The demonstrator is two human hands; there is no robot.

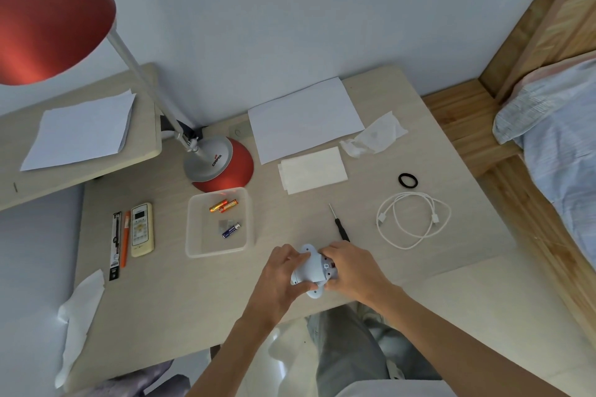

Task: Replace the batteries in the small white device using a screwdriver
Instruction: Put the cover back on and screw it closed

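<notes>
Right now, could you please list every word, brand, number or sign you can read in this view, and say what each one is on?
"COOPER": on the grey base of the red desk lamp.
Orange batteries in the clear plastic tray: printing too small to read.
Blue battery: label too blurred to read.
Remote control: button and screen markings unreadable.
Black pen package: print unreadable.
White device: no legible marking.

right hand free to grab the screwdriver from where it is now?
Probably not yet: the right hand and left hand both grip the white device. The screwdriver lies unobstructed just beyond the right hand, so after letting go the way looks free.
</notes>
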